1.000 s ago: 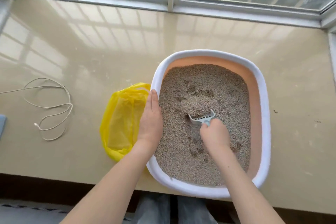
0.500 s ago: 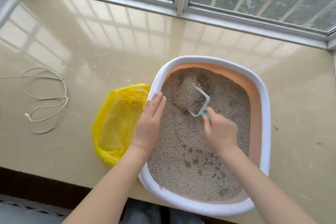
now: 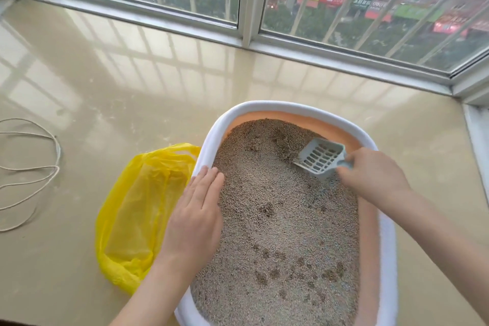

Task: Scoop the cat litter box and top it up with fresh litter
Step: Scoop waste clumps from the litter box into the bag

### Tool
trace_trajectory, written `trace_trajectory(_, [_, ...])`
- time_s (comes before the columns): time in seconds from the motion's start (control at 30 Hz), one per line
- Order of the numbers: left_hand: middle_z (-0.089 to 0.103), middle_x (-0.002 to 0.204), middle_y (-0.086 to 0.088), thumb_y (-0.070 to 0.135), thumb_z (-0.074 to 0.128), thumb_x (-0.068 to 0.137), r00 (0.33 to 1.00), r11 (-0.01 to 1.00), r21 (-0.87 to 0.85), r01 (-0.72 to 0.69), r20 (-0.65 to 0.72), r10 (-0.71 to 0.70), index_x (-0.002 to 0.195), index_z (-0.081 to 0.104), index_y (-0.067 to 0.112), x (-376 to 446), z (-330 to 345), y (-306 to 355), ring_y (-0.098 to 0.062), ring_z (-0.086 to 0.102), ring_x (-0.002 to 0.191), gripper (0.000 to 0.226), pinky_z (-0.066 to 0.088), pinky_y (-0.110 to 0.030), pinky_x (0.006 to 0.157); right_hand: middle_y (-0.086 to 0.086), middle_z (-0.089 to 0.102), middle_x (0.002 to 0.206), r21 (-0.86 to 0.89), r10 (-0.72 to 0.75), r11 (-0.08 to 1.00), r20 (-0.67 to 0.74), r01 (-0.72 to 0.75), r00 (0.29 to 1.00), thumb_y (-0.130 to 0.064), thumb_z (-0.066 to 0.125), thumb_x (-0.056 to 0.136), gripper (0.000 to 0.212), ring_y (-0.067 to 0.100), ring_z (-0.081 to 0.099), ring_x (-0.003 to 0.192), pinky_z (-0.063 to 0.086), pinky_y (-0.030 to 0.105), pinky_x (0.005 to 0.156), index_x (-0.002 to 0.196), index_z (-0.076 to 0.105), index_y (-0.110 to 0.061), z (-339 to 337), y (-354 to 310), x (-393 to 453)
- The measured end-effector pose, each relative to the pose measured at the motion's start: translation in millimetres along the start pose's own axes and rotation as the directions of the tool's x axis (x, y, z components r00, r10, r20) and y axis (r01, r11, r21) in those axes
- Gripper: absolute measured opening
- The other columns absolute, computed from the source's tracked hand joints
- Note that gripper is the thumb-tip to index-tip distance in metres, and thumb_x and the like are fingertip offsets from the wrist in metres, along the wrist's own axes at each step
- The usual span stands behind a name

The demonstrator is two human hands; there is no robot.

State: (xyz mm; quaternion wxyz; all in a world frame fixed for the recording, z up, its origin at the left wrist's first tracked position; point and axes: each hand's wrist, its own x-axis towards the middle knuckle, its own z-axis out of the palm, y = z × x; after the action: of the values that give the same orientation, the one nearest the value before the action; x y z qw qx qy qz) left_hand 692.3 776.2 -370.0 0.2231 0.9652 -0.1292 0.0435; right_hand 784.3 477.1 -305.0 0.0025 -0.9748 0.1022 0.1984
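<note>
A rounded-rectangular plastic litter box (image 3: 209, 145) with a thick white rim and peach-orange inner walls sits on a glossy beige stone sill below a metal-framed window (image 3: 246, 0). The box is filled with coarse grey-brown granular cat litter (image 3: 285, 233), its surface uneven, with small darker clumps scattered toward the near end and a dug-out hollow at the far end.

The left hand (image 3: 195, 217) lies flat, palm down, on the box's left rim, its fingers straight and pressed together, fingertips reaching over the litter's edge.

The right hand (image 3: 375, 177) is over the right side of the box, fingers curled around the handle of a pale blue-grey plastic litter scoop (image 3: 321, 157). The handle is almost wholly hidden in the grip. The scoop's slotted, shovel-shaped head juts out to the left of the fingers, tilted, with its front edge touching the litter beside the hollow at the far end of the box. No clump is visible in the scoop.

Just left of the box, touching its rim, lies a crumpled, translucent yellow plastic bag (image 3: 132, 214) with its mouth open. Farther left of the box, a thin white cord (image 3: 29, 169) lies in loose loops on the sill
</note>
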Motion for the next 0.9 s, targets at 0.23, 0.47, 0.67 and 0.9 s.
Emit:
trace_trajectory(0.23, [0.051,0.139,-0.009,0.007,0.042,0.085,0.999,0.999,-0.037,0.004,0.035,-0.003,0.133,0.051,0.002,-8.8,2.6,-6.3,-0.026,0.031,0.141,0.049,0.019,-0.036,0.118,0.004,0.058,0.061,0.186,0.011,0.982,0.084,-0.027,0.996,-0.018,0.059,0.078,0.009,0.018,0.053,0.052,0.037,0.022,0.047,0.077,0.063,-0.010,-24.7,-39.4,30.8])
trace_trajectory(0.47, [0.053,0.135,-0.010,-0.014,0.054,0.079,1.000,0.996,-0.093,0.019,0.003,-0.018,0.131,0.052,0.001,-8.8,5.1,-7.4,-0.025,0.033,0.139,0.054,0.030,-0.041,0.110,0.004,0.059,0.064,0.138,-0.019,0.990,0.063,0.011,0.998,-0.018,0.057,0.077,0.008,0.020,0.058,0.060,0.044,0.027,0.054,0.079,0.060,-0.011,-31.5,-70.6,31.9])
trace_trajectory(0.67, [0.049,0.141,-0.011,-0.025,0.057,0.069,1.000,0.995,-0.097,0.027,0.009,-0.026,0.134,0.050,0.001,-10.3,7.4,-9.0,-0.026,0.032,0.140,0.070,0.025,-0.041,0.112,-0.003,0.043,0.062,-0.120,-0.053,0.992,-0.102,0.041,0.993,-0.027,0.062,0.081,0.013,0.027,0.052,0.071,0.040,0.028,0.063,0.082,0.055,-0.016,-36.4,-55.6,19.4])
trace_trajectory(0.9, [0.050,0.140,-0.010,-0.025,0.056,0.070,0.999,0.991,-0.129,0.033,0.017,-0.031,0.134,0.050,0.002,-10.6,6.6,-8.6,-0.026,0.032,0.141,0.070,0.025,-0.040,0.113,-0.003,0.053,0.065,-0.226,-0.369,0.913,-0.104,0.339,0.924,-0.034,0.057,0.086,0.018,0.024,0.054,0.068,0.043,0.029,0.059,0.085,0.062,-0.017,-21.0,-95.5,19.5])
